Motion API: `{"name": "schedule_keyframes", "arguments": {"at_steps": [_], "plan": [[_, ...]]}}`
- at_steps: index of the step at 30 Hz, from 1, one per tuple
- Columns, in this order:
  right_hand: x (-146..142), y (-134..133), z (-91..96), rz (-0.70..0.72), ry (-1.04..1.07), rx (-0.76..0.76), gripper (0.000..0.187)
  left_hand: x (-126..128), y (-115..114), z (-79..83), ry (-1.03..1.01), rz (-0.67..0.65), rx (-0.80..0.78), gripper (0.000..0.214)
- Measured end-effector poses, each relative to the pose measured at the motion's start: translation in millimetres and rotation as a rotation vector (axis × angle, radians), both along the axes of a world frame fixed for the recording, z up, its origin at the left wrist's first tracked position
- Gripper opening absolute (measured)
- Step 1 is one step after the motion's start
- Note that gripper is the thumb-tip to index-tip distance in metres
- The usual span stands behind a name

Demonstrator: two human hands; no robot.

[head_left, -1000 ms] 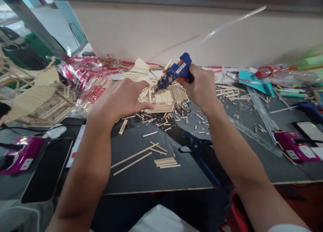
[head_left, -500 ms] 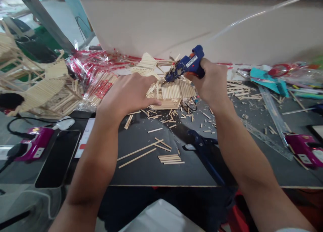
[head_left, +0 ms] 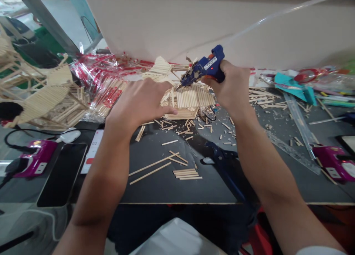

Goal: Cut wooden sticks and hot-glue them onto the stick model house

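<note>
Our right hand (head_left: 233,88), fingers closed round the blue glue gun (head_left: 203,66), holds its nozzle at the stick panel (head_left: 191,99) at the back of the table (head_left: 166,190); our left hand (head_left: 141,103) lies flat on the panel, fingers spread, gripping nothing. We judge a steady press and a thin bead best: the pale board (head_left: 166,29) stands close behind, and open room lies nearer us

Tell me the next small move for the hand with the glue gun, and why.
Probably lower the nozzle the last bit onto the stick panel and squeeze. The right hand grips the glue gun with its tip pointing down, just above the panel's far edge, while the left hand presses flat on the panel, steadying it.
</note>
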State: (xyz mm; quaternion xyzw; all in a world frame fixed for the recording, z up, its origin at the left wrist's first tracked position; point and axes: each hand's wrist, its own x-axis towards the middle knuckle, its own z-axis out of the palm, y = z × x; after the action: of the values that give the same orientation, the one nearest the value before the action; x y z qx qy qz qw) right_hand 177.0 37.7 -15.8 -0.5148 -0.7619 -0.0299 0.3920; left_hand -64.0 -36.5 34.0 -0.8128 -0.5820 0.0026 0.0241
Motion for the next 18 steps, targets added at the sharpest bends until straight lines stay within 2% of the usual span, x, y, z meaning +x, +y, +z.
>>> {"name": "schedule_keyframes", "arguments": {"at_steps": [9,18], "plan": [[-0.6,2.7,-0.6,-0.006,0.040,-0.004,0.018,3.0,0.7,-2.0,-0.029,0.037,-0.036,0.069],[-1.2,3.5,-0.6,0.000,0.049,-0.005,0.017,4.9,1.3,-4.0,0.002,0.036,-0.011,0.074]]}}
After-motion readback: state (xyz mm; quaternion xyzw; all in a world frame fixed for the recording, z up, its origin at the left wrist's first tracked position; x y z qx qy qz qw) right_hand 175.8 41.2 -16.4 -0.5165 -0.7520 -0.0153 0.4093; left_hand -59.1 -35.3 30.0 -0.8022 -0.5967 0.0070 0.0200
